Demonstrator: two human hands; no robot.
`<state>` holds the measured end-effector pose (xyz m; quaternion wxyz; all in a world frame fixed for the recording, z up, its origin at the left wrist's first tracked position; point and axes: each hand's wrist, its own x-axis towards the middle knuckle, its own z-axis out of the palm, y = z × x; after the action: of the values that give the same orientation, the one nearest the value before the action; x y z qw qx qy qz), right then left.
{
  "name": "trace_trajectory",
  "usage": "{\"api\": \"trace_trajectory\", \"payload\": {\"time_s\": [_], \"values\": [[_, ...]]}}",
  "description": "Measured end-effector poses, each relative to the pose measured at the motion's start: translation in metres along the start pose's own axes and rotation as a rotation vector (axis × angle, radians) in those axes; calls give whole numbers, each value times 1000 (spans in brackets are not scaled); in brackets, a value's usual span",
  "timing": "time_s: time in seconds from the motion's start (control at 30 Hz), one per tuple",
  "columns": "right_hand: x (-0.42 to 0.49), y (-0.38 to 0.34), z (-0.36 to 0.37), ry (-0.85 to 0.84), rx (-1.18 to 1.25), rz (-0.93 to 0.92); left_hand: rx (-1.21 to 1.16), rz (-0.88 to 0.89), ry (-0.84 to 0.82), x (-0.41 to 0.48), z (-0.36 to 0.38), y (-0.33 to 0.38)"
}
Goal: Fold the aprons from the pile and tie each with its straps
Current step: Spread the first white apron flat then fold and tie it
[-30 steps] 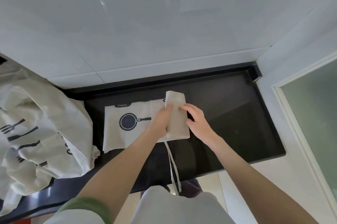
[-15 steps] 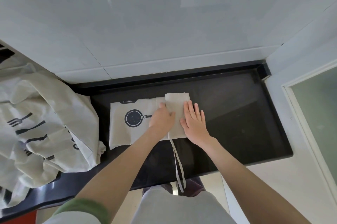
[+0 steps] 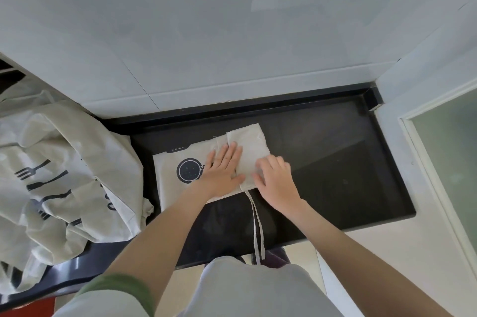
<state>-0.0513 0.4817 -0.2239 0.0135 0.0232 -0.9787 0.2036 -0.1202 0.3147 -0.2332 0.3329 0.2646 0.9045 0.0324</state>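
Since a moment ago the left hand (image 3: 224,169) has flattened, fingers spread on the cloth. The right hand (image 3: 276,179) has slid to the flap's right edge, fingers curled; pinching or not, I can't tell. The counter (image 3: 335,174) has bare room to the right, with the pile (image 3: 59,177) at left. The apron (image 3: 170,185) lies long left-to-right, its folded end under both hands. The straps (image 3: 258,226) hang off the near edge, nearest the right hand.

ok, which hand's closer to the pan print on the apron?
Left. The left hand lies flat just right of the pan print; the right hand sits farther right, at the folded flap's edge.
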Motion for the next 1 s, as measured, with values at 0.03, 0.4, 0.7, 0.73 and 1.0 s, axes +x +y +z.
{"api": "trace_trajectory", "payload": {"time_s": [0.03,0.4,0.7,0.73,1.0], "values": [[-7,-4,1,-39,-1,-33,-38,9,-7,0,-2,-3],[-35,-15,16,-158,-143,-28,-1,78,58,-9,0,-5],[-35,-7,6,-160,-94,94,51,70,98,-6,6,-8],[-35,-6,6,-165,-86,76,51,68,110,-6,6,-7],[-33,-17,5,-334,-22,-119,86,-155,258,-11,12,-9]]}}
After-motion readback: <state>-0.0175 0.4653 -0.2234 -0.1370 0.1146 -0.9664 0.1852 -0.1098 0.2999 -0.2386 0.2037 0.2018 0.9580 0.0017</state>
